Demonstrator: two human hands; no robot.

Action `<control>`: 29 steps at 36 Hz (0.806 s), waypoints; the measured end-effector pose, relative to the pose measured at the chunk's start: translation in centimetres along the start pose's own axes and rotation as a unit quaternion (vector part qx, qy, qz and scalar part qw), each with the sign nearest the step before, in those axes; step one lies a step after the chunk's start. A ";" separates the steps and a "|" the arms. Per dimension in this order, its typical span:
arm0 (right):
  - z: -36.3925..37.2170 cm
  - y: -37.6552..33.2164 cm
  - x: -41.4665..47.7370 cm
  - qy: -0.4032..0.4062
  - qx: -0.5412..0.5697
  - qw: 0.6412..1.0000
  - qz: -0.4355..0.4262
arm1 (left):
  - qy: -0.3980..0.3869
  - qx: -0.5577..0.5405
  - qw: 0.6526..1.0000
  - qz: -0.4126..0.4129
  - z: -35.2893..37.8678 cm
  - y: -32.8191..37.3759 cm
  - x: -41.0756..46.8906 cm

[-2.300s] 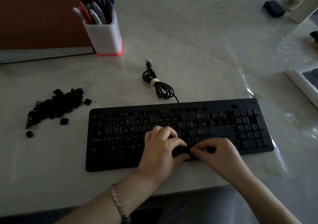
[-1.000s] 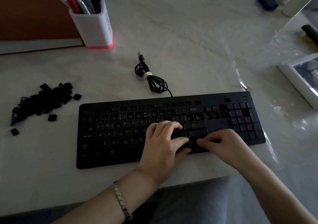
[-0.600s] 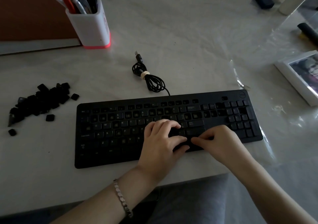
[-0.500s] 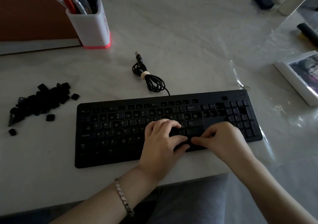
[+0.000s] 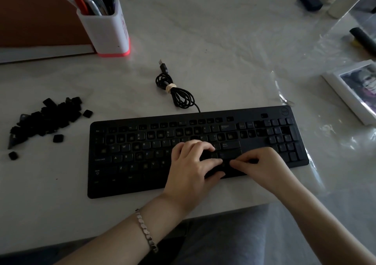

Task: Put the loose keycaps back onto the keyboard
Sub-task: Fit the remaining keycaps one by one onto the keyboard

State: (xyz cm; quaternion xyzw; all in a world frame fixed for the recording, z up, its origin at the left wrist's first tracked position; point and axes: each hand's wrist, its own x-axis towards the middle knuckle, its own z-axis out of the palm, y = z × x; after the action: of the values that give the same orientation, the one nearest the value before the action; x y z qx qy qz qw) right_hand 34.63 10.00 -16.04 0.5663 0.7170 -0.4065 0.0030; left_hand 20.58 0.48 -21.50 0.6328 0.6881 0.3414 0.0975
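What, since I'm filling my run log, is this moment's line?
left hand: fingers curled on keyboard | right hand: fingertips beside it | grip: unclear | loose keycaps: piled left

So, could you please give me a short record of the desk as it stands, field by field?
keyboard: black, lying flat, some key slots bare
left hand: fingers curled, on the keys right of centre
right hand: fingertips close to the left hand's, on the lower rows
grip: too dark to tell if either holds a keycap
loose keycaps: heap left of the keyboard, a few strays beside it
cable: coiled, tied, unplugged, behind the keyboard
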 end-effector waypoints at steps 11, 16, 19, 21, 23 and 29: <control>0.3 0.3 -0.1 0.017 -0.002 1.000 -0.016 | 0.006 -0.006 1.000 0.008 0.6 0.6 0.4; 0.3 0.2 -0.3 0.021 0.006 0.999 -0.028 | 0.010 -0.005 1.000 0.021 0.5 0.3 0.3; 0.6 0.1 -0.4 0.029 -0.002 0.999 -0.027 | 0.010 -0.002 1.000 0.015 0.3 0.2 0.2; 0.6 0.0 -0.3 0.033 -0.004 0.999 -0.024 | 0.008 -0.004 1.000 0.013 0.3 0.2 0.2; 0.6 0.0 -0.1 0.034 -0.004 0.999 -0.022 | 0.006 -0.002 1.000 0.017 0.4 0.3 0.3; 0.7 0.5 -0.1 0.038 0.026 0.998 -0.033 | -0.004 -0.013 0.999 0.032 0.4 0.2 0.1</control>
State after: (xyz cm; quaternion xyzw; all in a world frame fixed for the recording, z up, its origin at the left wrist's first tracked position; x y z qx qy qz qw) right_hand 34.75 9.50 -16.79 0.5575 0.7237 -0.4034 -0.0525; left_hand 20.93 0.73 -21.60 0.6546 0.6627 0.3506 0.0975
